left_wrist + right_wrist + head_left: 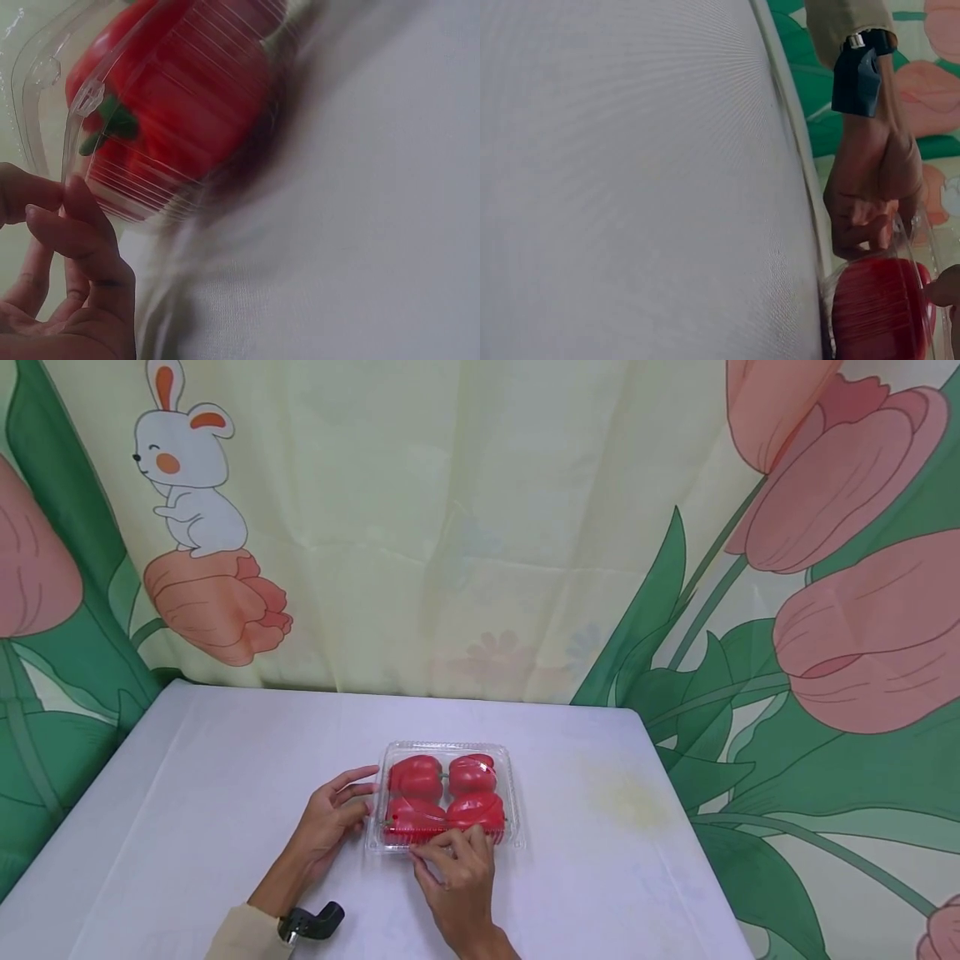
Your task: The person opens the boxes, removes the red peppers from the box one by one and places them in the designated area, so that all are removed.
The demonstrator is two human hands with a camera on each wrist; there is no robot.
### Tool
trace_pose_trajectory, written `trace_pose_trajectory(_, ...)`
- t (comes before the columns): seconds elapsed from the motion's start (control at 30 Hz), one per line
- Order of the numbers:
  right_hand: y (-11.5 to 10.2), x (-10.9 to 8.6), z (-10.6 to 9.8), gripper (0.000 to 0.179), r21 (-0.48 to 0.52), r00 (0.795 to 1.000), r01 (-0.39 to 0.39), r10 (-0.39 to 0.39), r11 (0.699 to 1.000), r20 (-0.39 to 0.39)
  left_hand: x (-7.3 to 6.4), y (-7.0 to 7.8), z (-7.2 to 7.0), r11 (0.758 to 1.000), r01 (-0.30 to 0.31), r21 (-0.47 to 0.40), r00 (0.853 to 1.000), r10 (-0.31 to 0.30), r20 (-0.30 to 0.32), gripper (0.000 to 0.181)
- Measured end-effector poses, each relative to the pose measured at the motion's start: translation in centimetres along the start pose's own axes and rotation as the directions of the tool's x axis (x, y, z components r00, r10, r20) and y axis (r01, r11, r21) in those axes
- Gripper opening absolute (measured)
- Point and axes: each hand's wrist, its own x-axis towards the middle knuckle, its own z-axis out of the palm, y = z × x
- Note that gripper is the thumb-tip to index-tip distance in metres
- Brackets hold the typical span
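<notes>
On the white table stands a clear plastic clamshell container [515, 827] holding several red bell peppers [415, 777]. My left hand [330, 818] is at its left side, and the left wrist view shows the thumb and a finger pinching the rim [69, 161]. Along the front edge, my right hand [461, 877] pinches the rim with bent fingers. In the left wrist view the lid edge [22, 97] stands a little apart from the lower rim. A pepper with a green stem [116, 120] shows through the ribbed side wall. Only a fingertip [946, 287] of the right hand shows in its wrist view.
A white cloth covers the table [225, 760], with a faint yellowish stain [633, 802] to the right. Behind it hangs a curtain [450, 527] printed with a rabbit and tulips. A black strap device [311, 922] sits on the left wrist.
</notes>
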Motion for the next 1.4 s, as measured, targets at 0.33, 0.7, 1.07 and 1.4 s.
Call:
trace_pose_trajectory(0.33, 0.4, 0.5, 0.0, 0.024, -0.103, 0.994, 0.108, -0.108, 0.989, 0.001, 0.0, 0.0, 0.1, 1.000, 0.008, 0.010, 1.000, -0.008, -0.006, 0.059)
trace_pose_trajectory(0.7, 0.3, 1.1, -0.3, 0.025, -0.077, 0.994, 0.112, -0.113, 0.991, -0.004, 0.0, -0.2, 0.0, 0.999, -0.018, 0.027, 1.000, 0.017, 0.012, 0.062)
trace_pose_trajectory(1.07, 0.1, 2.2, -0.7, 0.031, -0.050, 0.994, 0.105, -0.107, 0.993, -0.029, -0.1, -0.1, 0.5, 0.998, -0.030, 0.063, 0.999, 0.031, -0.020, 0.063)
trace_pose_trajectory(1.4, 0.0, 3.7, -1.1, 0.030, -0.012, 0.997, 0.074, -0.074, 0.997, -0.037, -0.1, -0.2, 0.6, 0.997, -0.039, 0.072, 0.999, 0.041, -0.028, 0.059)
